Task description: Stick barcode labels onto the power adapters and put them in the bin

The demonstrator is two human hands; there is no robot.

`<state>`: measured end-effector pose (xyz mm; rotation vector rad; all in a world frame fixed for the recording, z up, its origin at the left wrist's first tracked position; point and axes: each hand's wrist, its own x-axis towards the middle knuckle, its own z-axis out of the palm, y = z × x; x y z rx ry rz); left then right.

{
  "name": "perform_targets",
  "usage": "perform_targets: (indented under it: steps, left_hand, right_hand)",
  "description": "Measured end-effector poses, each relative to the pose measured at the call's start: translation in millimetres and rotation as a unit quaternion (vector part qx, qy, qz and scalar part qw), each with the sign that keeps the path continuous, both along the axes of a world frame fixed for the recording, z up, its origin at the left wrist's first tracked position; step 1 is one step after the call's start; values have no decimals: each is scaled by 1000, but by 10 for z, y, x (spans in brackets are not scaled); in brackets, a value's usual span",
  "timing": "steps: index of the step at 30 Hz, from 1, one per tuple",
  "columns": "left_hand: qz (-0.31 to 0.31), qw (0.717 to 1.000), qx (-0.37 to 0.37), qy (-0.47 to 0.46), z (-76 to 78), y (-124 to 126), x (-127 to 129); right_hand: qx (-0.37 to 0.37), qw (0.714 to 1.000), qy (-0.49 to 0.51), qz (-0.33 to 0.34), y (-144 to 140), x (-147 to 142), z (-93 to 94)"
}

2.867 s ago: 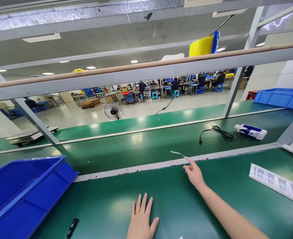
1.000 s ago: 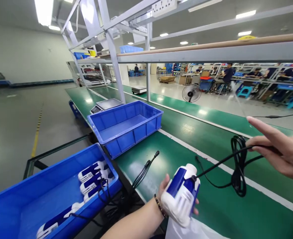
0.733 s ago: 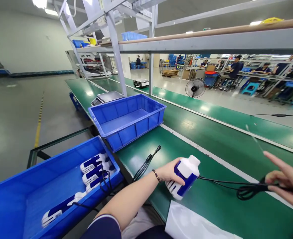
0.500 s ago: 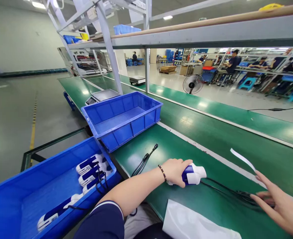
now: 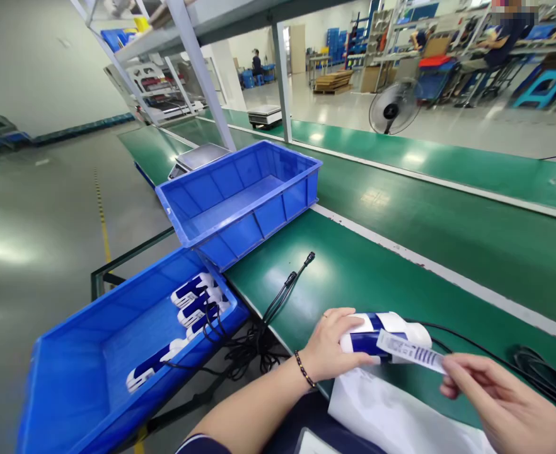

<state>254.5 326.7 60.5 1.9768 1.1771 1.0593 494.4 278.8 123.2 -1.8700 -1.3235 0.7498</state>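
A white and dark-blue cylindrical device (image 5: 360, 342) with a black cable lies on the green work surface, and my left hand (image 5: 332, 345) is wrapped round its left end. Between thumb and fingertips, my right hand (image 5: 500, 391) pinches the right end of a printed label strip (image 5: 413, 353). The strip's other end lies across the front of the device; whether it is stuck there I cannot tell. Below the device a white plastic bag (image 5: 391, 410) rests at the table edge. Its black cable (image 5: 538, 375) runs off to the right, behind my right hand.
Several similar devices (image 5: 195, 309) lie in the lower blue bin (image 5: 70, 359) on the left. Another blue bin (image 5: 244, 230) stands on the table edge, with a scale (image 5: 205, 156) behind it. Loose black cables (image 5: 278, 299) hang over the edge. A fan (image 5: 391, 112) stands beyond the belt.
My right hand has brought the label strip left, from above the belt onto the device. The device is turned so its blue side faces me. The camera view has shifted.
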Motion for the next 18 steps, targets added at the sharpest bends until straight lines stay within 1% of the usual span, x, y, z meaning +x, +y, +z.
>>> perform_targets:
  steps: [2, 3, 5, 8, 11, 13, 18]
  left_hand:
    - [-23, 999, 29, -27, -50, -11, 22]
    - [-38, 998, 43, -37, -65, -6, 24]
    - [-56, 995, 64, -48, -78, 15, 17]
    - [-71, 992, 85, -59, -66, 57, -3]
    - [-91, 992, 72, -54, -46, 89, -19]
    - [-103, 991, 62, -50, -36, 102, -29]
    - [-118, 988, 80, -62, -26, 119, -44]
  right_hand:
    - [-60, 997, 48, 33, 71, -132, 96]
    - [-74, 994, 62, 40, 99, -189, 133]
    - [-77, 993, 78, 42, 135, -278, 170]
    - [-94, 991, 79, 55, 170, -321, 136]
    - [-118, 989, 67, 67, 211, -284, 61]
    - [-125, 988, 55, 69, 236, -256, 31]
    - [-151, 987, 27, 55, 263, -228, 32]
